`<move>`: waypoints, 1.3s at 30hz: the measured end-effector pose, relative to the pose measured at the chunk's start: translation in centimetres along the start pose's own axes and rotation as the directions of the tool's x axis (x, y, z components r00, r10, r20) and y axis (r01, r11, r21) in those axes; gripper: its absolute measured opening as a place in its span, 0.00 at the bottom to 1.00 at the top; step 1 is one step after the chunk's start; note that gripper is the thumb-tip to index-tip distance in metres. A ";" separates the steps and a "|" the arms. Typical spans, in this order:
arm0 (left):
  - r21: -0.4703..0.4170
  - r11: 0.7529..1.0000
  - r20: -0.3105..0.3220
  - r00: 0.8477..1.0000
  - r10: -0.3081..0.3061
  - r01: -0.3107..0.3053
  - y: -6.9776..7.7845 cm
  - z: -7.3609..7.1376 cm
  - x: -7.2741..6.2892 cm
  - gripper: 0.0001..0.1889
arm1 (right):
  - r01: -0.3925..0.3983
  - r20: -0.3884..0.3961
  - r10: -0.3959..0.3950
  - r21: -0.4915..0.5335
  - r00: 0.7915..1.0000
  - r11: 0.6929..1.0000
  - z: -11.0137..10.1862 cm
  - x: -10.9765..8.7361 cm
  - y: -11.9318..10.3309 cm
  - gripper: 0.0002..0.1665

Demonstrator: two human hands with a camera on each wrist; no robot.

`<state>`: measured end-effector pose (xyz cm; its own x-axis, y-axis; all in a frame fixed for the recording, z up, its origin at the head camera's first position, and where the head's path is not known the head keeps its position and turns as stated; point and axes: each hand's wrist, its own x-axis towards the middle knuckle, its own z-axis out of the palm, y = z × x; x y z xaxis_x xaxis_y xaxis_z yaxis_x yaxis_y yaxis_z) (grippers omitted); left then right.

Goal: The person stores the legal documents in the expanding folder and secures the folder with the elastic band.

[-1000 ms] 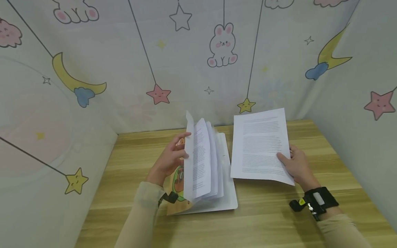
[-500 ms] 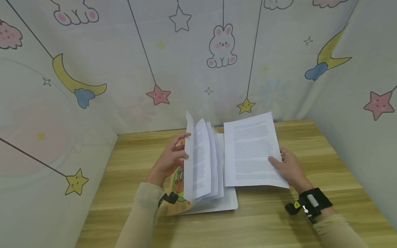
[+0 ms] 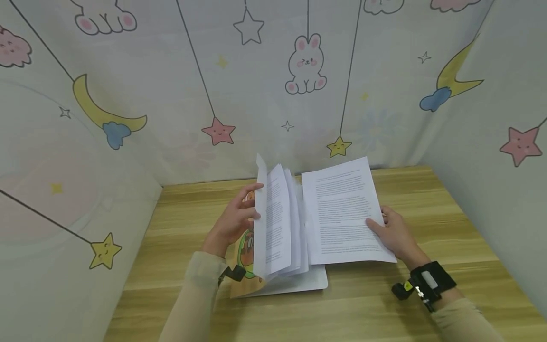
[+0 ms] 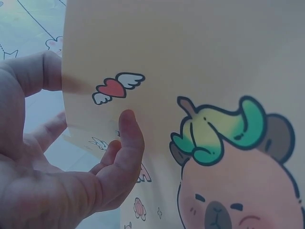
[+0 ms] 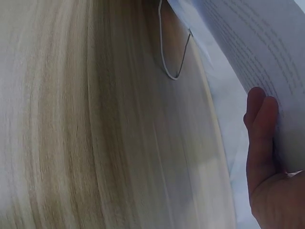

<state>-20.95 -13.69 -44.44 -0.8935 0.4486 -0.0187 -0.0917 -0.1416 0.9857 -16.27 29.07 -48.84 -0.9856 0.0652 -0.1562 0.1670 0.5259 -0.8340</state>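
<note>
A folder with a tan cartoon cover stands partly spread on the table, its pages fanned upright. My left hand grips the edge of the raised cover, and printed pages show behind it. The left wrist view shows the cover's outside, with a cartoon animal and a winged heart. In my right hand is a printed sheet of paper, pinched at its right edge with the thumb on top. The sheet's left edge overlaps the folder's right side in the head view.
The wood-grain table is enclosed by a white curtain printed with stars, moons and rabbits. A thin white loop shows near the paper in the right wrist view. Black camera straps sit at the wrists.
My right hand has moved left and slightly down with the printed sheet, bringing it against the folder's fanned pages. The left hand and the raised cover have stayed put.
</note>
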 end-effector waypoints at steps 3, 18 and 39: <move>0.002 1.000 0.002 1.000 0.003 -0.003 0.0 0.0 0.0 0.40 | 0.009 0.002 -0.009 0.018 1.000 1.000 0.0 -0.1 -0.1 0.36; 0.021 1.000 0.000 1.000 0.003 -0.003 0.1 -0.1 0.2 0.41 | 0.034 0.012 -0.034 0.010 0.999 0.999 0.5 0.0 0.6 0.35; 0.010 1.000 0.002 1.000 0.000 0.000 0.0 0.0 0.1 0.40 | 0.026 0.081 -0.033 0.087 0.996 0.996 3.3 -0.2 0.6 0.33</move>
<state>-21.05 -13.64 -44.49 -0.8927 0.4503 -0.0185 -0.0876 -0.1331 0.9872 -15.86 26.51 -51.05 -0.9851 -0.0211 -0.1706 0.1428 0.4516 -0.8807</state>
